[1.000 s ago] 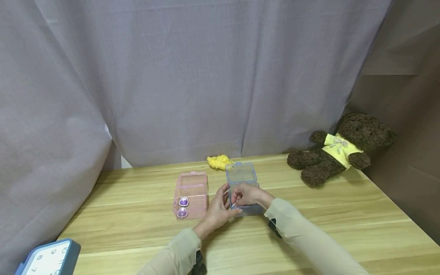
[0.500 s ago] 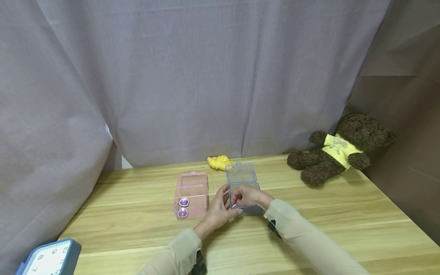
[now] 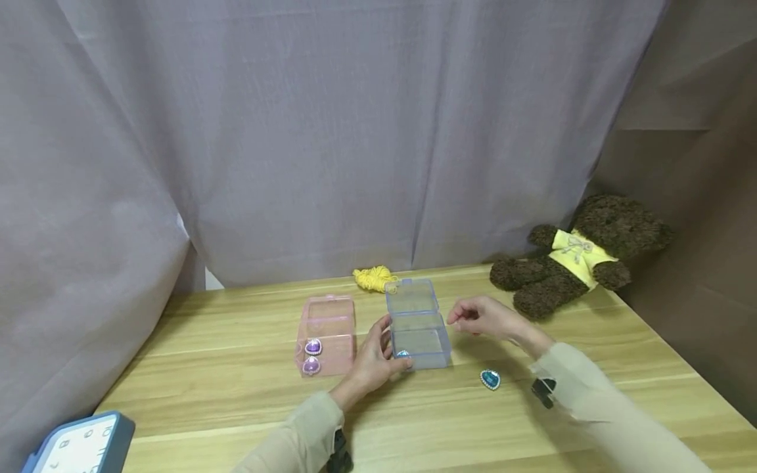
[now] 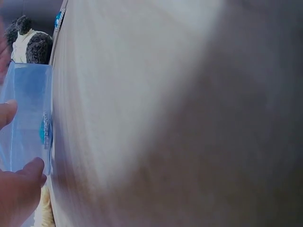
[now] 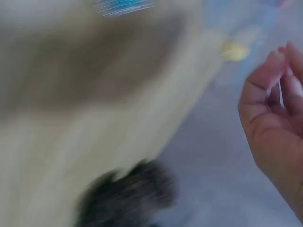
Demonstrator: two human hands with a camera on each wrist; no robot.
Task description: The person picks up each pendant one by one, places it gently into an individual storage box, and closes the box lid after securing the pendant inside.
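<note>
My left hand (image 3: 369, 368) grips the left side of a clear blue box (image 3: 430, 360), its thumb at the front edge. The box lid stands open toward the back. Inside the box, beside the thumb, lies a blue gem (image 3: 403, 354) with a pale beaded rim, which also shows in the left wrist view as a teal gem (image 4: 44, 131). To the right of the box my right hand (image 3: 487, 318) is in the air with loosely bent fingers and no thing visible in them. Below it a second teal gem (image 3: 489, 379) lies on the table.
Left of my left hand, an opened pink box (image 3: 340, 355) holds two purple gems (image 3: 313, 347). Yellow cord (image 3: 374, 279) lies behind the boxes. A brown teddy bear (image 3: 576, 259) leans at the back right, and a blue-framed clock (image 3: 79, 443) is at the front left.
My right hand has come out of the blue box and moved right. The gem in the box shows more clearly, and the teal gem on the table has come into view. My left hand remains on the box.
</note>
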